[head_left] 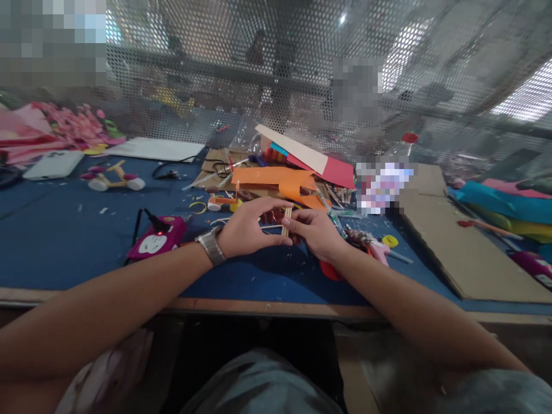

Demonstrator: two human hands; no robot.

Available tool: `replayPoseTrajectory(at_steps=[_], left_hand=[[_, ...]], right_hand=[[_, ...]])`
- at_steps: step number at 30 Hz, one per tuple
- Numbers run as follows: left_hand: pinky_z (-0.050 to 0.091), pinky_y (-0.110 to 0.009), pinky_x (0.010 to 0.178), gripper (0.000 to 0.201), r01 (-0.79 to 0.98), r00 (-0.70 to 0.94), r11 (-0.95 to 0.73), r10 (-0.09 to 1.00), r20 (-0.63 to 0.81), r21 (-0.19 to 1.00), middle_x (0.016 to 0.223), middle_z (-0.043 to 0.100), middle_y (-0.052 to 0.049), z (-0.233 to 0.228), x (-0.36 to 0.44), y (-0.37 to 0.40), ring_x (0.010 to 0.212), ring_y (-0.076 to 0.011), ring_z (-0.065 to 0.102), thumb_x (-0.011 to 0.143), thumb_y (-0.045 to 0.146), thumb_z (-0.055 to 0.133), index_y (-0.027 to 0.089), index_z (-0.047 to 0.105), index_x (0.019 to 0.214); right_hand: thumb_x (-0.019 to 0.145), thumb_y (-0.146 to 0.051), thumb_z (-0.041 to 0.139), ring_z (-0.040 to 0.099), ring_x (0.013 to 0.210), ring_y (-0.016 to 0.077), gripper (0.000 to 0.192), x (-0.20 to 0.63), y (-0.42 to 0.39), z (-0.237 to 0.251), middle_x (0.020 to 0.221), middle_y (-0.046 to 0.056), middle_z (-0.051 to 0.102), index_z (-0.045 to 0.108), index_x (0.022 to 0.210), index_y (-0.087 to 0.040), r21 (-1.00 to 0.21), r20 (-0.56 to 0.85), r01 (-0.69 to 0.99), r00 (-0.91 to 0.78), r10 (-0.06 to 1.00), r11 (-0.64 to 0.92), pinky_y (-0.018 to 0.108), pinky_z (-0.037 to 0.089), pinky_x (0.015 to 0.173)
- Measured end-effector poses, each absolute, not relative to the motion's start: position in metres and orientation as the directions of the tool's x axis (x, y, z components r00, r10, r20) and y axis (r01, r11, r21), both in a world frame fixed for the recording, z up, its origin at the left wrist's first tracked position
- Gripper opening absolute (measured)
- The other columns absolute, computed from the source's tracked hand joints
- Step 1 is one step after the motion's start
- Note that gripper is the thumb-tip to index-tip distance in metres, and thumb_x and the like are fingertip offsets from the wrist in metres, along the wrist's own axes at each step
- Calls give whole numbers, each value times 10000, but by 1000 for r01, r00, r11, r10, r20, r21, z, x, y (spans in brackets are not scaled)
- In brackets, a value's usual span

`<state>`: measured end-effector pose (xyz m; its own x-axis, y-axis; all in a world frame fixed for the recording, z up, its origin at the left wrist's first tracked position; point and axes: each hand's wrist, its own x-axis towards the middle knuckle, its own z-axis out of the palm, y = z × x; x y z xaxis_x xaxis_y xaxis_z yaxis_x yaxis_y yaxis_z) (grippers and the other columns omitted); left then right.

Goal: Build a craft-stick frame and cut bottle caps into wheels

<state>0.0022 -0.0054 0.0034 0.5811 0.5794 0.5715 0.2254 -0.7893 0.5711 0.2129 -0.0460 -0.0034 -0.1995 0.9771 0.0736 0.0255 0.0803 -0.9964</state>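
We sat at a blue table strewn with craft scraps, and our two hands met over its middle. Our left hand, a metal watch on its wrist, and our right hand were together, fingertips pinched on a small bundle of thin wooden sticks held upright just above the table.

We judged the sticks fragile and loosely joined: too hard a squeeze could have snapped one, and a slack pinch could have let them slide out of line or drop among the litter below, where they would have been hard to find. A pink glue gun lay just left of our left wrist with a red light showing and its cord trailing; a forearm drawn back carelessly could have brushed it or caught the cord.

As for containers, we saw few. A clear bottle with a red cap stood well behind our right hand; we could not tell what was in it. Orange paper, a cardboard sheet and a small wooden wheeled toy lay loose on the table.
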Motion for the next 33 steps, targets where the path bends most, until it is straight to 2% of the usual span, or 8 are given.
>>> replayPoseTrajectory(at_steps=[8,13,20,25,29,33], left_hand=[[631,-353,848,622,220,577,-803,565,590,554,1196,831,-114,5,3,-7,945,-231,772,840,521,951,195,754,1332],[638,-375,889,656,211,558,-801,569,604,560,1189,828,-112,4,3,-7,958,-232,773,843,554,945,187,739,1345],[635,-367,863,689,218,554,-789,585,593,574,1207,826,-125,4,3,-7,970,-241,776,833,582,944,174,735,1347],[610,-363,834,709,255,536,-771,615,579,583,1212,818,-128,4,3,-7,936,-234,751,829,583,945,170,729,1364],[537,-317,721,711,279,521,-759,634,571,588,991,787,-62,5,4,-8,779,-189,665,827,589,943,157,738,1353],[472,-298,672,723,288,517,-752,644,565,594,848,693,-9,4,5,-10,718,-168,591,817,596,946,137,743,1338]], right_hand=[[695,-671,967,519,484,115,523,211,-45,-6,557,-28,622,736,703,-203,-998,56,-22,-197,979,52,269,412,489],[722,-696,938,527,490,110,546,210,-44,-8,575,-41,604,694,710,-208,-994,62,-96,-183,981,45,259,415,479],[704,-609,978,534,485,110,489,210,-44,-8,604,-39,629,714,780,-205,-989,62,-145,-160,985,39,258,405,467],[776,-673,887,559,536,125,494,212,-40,-4,711,-26,644,687,836,-226,-985,78,-160,-101,992,61,273,435,495],[824,-693,809,586,623,131,496,212,-31,2,881,-21,654,672,1000,-250,-991,95,-93,-29,995,92,283,484,565],[914,-640,717,634,720,159,444,216,-24,15,964,10,671,667,1116,-248,-989,104,106,-16,994,105,293,488,621]])
